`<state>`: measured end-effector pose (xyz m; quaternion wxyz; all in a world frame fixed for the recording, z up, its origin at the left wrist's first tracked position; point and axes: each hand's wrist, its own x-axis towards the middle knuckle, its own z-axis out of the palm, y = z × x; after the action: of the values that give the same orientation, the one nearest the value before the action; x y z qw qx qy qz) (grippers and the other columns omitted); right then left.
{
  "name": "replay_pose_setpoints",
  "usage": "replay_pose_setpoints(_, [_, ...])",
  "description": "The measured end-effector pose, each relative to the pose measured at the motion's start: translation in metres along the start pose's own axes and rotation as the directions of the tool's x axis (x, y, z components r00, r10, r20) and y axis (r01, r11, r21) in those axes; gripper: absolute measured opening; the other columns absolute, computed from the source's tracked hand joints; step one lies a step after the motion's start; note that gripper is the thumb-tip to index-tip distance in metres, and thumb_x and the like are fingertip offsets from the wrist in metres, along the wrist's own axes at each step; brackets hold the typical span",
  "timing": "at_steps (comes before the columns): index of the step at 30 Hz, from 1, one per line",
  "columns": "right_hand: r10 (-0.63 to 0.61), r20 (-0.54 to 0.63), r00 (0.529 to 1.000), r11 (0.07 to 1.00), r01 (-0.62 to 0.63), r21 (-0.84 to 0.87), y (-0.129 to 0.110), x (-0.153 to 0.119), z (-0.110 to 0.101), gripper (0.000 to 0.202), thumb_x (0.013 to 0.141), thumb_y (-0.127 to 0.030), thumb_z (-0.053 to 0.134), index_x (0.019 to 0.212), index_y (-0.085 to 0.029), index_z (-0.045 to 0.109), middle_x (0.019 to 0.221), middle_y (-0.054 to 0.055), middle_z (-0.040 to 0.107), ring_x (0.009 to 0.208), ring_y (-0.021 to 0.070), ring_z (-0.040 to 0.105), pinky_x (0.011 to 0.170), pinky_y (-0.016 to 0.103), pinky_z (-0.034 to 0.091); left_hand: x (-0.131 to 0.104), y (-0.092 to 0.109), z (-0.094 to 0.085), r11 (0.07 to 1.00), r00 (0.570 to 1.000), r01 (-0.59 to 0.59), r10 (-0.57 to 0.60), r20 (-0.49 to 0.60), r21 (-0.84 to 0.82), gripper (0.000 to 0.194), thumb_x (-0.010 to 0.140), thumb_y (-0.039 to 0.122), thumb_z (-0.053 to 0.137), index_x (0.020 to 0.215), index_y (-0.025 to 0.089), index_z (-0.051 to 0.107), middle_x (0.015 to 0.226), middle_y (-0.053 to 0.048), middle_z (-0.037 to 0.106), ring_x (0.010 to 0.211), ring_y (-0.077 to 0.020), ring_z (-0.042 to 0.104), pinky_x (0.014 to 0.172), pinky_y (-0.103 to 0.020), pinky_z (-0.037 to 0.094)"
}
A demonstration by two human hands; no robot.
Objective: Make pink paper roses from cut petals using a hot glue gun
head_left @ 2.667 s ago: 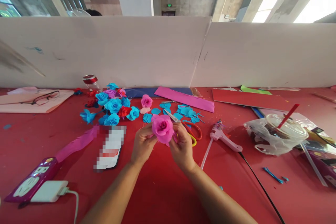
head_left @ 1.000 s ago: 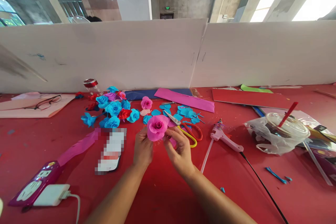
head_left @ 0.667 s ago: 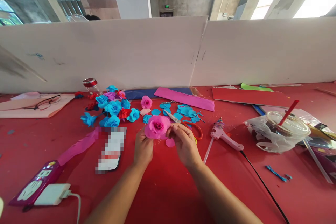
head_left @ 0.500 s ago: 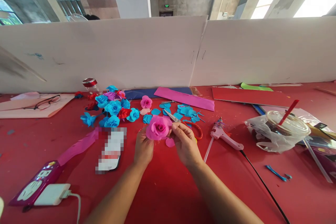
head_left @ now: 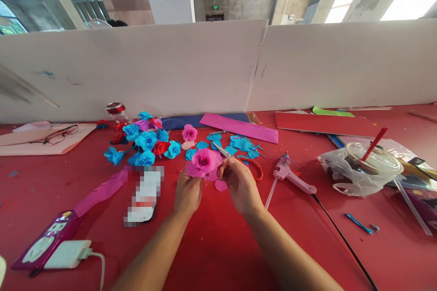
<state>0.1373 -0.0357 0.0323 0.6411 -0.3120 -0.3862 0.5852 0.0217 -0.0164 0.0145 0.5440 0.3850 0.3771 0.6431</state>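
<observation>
My left hand is closed around the underside of a pink paper flower, whose layered petals face up toward me. At the flower's right edge, my right hand has its fingers curled and pinched against the outer petal; the fingertips partly hide the contact. A loose pink petal lies on the table between the hands. Just behind my right hand rest scissors with orange handles, their blades pointing away to the left. Several cut blue petals are scattered beyond, and a smaller pink flower stands behind the held one.
Blue, red and purple paper flowers are heaped at left, near a phone. A pink glue gun with a black cord lies right. Farther right is a bagged drink cup. A power bank sits front left; a white partition rises behind.
The pink flower has tilted and shifted slightly left and up in my left hand. My right hand's fingers have curled in more at its right edge.
</observation>
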Motion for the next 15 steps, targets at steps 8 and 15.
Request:
replay_pose_setpoints(8, [0.013, -0.126, 0.992, 1.000, -0.014, -0.007, 0.007, 0.003, -0.003, 0.023, 0.077, -0.036, 0.064, 0.062, -0.019, 0.060, 0.059, -0.002, 0.053, 0.055, 0.0110, 0.044, 0.055, 0.024, 0.036, 0.003, 0.000, -0.005, 0.930, 0.970, 0.244, -0.233, 0.071, -0.276, 0.021, 0.063, 0.031, 0.080, 0.070, 0.015, 0.067, 0.071, 0.001, 0.065, 0.057, -0.0053, 0.053, 0.062, -0.022, 0.050])
replay_pose_setpoints(15, [-0.030, -0.119, 0.992, 0.986, 0.009, -0.169, 0.012, 0.002, -0.004, 0.020, 0.079, -0.036, 0.064, 0.069, -0.019, 0.064, 0.061, -0.002, 0.053, 0.058, 0.0113, 0.045, 0.057, 0.025, 0.037, 0.003, -0.003, -0.006, 0.908, 0.947, 0.322, -0.307, 0.100, -0.268, 0.023, 0.067, 0.032, 0.078, 0.075, 0.014, 0.066, 0.070, 0.001, 0.063, 0.053, -0.0039, 0.049, 0.056, -0.019, 0.047])
